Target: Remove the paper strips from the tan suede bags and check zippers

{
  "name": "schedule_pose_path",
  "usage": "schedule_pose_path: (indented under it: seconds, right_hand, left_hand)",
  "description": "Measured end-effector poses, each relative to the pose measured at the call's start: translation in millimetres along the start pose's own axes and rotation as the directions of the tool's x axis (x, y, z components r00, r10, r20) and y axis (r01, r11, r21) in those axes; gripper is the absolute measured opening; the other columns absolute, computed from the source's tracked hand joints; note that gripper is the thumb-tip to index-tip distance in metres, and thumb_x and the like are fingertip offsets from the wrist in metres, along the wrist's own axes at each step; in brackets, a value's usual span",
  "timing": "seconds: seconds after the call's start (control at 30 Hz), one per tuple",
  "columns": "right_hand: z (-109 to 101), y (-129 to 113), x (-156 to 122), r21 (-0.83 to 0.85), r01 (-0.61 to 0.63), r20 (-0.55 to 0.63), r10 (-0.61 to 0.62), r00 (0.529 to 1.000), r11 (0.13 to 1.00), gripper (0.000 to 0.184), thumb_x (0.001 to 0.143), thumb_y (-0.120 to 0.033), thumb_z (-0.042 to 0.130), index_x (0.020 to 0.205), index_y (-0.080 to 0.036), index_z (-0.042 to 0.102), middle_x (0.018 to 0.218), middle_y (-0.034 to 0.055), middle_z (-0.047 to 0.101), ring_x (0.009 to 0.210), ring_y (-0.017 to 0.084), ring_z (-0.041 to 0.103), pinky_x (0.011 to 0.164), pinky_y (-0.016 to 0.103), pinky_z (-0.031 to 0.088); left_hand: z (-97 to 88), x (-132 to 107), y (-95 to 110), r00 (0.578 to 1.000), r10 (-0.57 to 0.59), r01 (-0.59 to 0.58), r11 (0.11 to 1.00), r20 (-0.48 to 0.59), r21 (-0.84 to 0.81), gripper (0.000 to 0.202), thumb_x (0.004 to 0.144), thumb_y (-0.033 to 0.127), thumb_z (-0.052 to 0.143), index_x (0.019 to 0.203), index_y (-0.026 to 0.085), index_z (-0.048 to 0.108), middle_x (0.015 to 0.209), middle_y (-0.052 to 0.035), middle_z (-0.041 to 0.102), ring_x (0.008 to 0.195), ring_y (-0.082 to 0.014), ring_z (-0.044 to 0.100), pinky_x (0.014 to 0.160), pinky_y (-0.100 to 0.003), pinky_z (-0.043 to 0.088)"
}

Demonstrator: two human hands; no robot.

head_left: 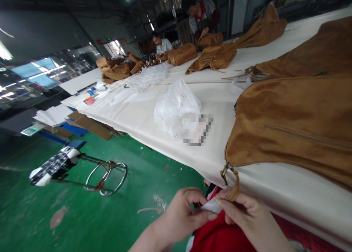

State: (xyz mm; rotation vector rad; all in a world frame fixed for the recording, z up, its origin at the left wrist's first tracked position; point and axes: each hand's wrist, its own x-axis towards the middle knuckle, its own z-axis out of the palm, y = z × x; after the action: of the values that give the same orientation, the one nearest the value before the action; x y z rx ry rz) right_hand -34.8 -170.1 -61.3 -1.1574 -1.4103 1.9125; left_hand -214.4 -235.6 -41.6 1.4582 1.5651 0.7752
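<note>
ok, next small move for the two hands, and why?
Probably ease the thin white strip toward the narrow tan strap with the left hand: both hands pinch the strip, and the right hand is at the strap, which runs from the dark metal clasp on the large brown bag. Whether strip and strap touch is unclear.

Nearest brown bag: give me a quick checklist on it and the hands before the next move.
1. Left hand on the white slip: ok, pinched between thumb and fingers.
2. Right hand on the slip and the brown strap: ok, touching both.
3. Slip fastened to the strap: cannot tell, fingers cover where they meet.
4. Nearest brown bag supported: ok, lying on the white-covered table.
5. Crumpled plastic bag apart from that brown bag: ok, a gap shows.
</note>
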Motion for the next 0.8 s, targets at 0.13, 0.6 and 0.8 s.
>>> schedule_pose_path:
  seconds: [0.13,0.6,0.8]
  right_hand:
    - [-14,-1,3,0.009,0.008,-0.057,-0.007,0.998,1.0,0.048,0.071,-0.062,0.068,0.094,-0.019,0.073,0.054,-0.0006,0.058,0.047,0.012,0.051,0.044,0.022,0.04]
    - [-11,17,20,0.179,-0.107,0.135,0.083,0.987,0.978,0.054,0.07,-0.069,0.066,0.068,-0.015,0.059,0.052,-0.0045,0.051,0.033,0.003,0.038,0.034,0.017,0.024]
    - [-27,13,16,0.174,-0.177,0.11,0.16,0.981,0.969,0.057,0.071,-0.074,0.059,0.075,-0.017,0.057,0.053,-0.0027,0.057,0.03,0.005,0.042,0.03,0.015,0.024]
  left_hand:
    - [-2.5,5,7,0.999,0.039,-0.039,0.999,0.006,-0.034,0.024,0.081,0.036,0.067,0.075,0.013,0.069,0.079,-0.0071,0.063,0.072,-0.0144,0.056,0.064,-0.022,0.042]
    - [3.1,13,34,0.997,-0.015,-0.007,0.959,0.077,0.283,0.031,0.091,0.022,0.048,0.062,0.015,0.057,0.063,0.0009,0.048,0.064,-0.0107,0.046,0.06,-0.022,0.034]
    - [12.1,11,32,0.998,-0.039,0.019,0.933,0.049,0.36,0.029,0.091,0.021,0.047,0.064,0.016,0.057,0.065,0.0009,0.05,0.063,-0.0103,0.048,0.059,-0.021,0.032]
